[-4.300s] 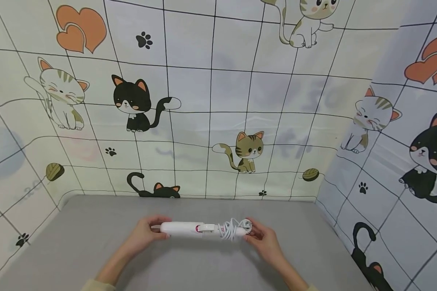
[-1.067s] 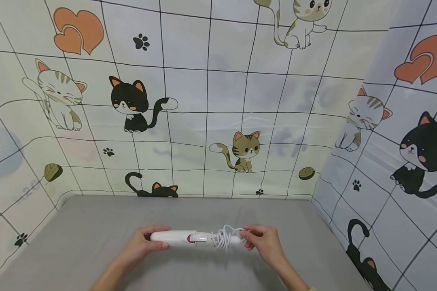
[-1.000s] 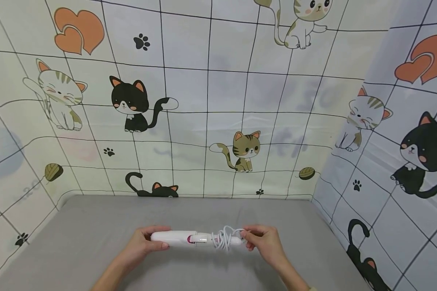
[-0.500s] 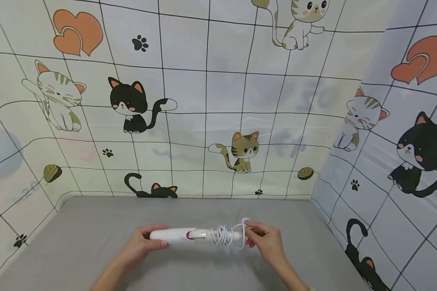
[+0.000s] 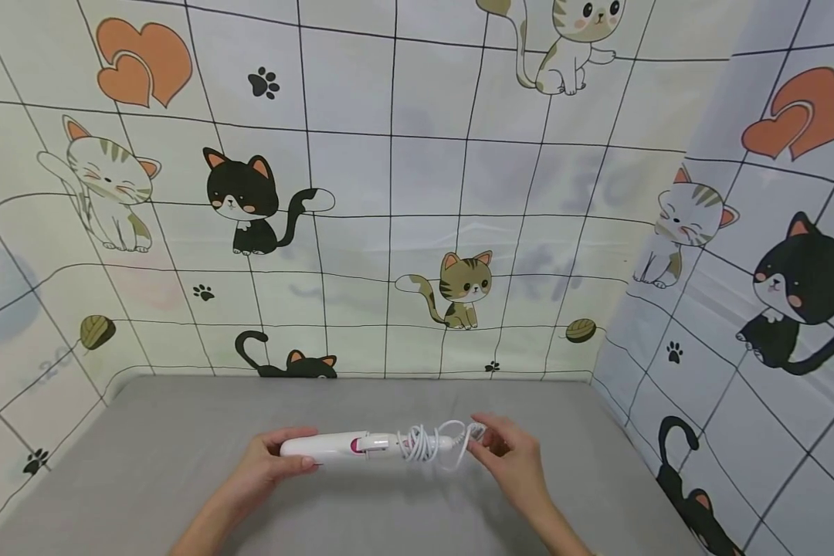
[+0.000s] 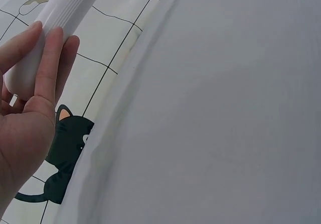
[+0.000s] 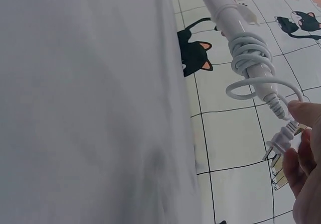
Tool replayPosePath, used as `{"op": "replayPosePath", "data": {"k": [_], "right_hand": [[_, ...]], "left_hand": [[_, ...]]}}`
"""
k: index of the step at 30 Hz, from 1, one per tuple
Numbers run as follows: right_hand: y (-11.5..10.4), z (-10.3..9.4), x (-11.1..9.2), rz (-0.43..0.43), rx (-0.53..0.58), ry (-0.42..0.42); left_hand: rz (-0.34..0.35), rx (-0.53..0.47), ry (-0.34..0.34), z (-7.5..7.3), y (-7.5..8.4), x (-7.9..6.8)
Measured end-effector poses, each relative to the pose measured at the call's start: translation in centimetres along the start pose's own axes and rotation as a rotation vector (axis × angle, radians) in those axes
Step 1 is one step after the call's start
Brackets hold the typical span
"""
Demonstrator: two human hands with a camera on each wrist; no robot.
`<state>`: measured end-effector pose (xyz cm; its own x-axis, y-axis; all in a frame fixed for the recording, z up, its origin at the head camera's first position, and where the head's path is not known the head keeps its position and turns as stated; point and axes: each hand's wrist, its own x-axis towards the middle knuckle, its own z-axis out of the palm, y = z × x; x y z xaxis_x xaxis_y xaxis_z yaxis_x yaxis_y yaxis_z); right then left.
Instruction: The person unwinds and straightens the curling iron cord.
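Observation:
A white, slim hair iron with a pink accent is held level above the grey surface, its white cord wound in coils round the handle. My left hand grips its rounded left end, thumb on one side and fingers on the other; in the left wrist view the fingers lie along the ridged casing. At the other end my right hand pinches the two-pronged plug between thumb and fingers. A loose loop of cord stands out from the coils beside the handle's tip.
Beneath both hands lies a grey cloth-covered surface. Behind it and to the right rise white cloth walls with a grid and cat prints.
My right hand has drawn the plug end away from the handle, and a cord loop has opened out from the coils. The left hand keeps its grip on the hair iron.

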<state>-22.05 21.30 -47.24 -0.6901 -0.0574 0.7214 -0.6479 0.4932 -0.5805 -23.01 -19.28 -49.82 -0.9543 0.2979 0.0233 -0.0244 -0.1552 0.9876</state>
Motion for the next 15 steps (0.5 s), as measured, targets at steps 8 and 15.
{"op": "replayPosePath", "data": {"k": [8, 15], "right_hand": [[0.9, -0.1, 0.3, -0.322, -0.05, -0.008], [1.9, -0.8, 0.1, -0.326, 0.033, -0.124]], "left_hand": [[0.01, -0.012, -0.008, -0.4, 0.0, -0.2], [0.038, -0.006, 0.016, -1.2, -0.3, -0.4]]}}
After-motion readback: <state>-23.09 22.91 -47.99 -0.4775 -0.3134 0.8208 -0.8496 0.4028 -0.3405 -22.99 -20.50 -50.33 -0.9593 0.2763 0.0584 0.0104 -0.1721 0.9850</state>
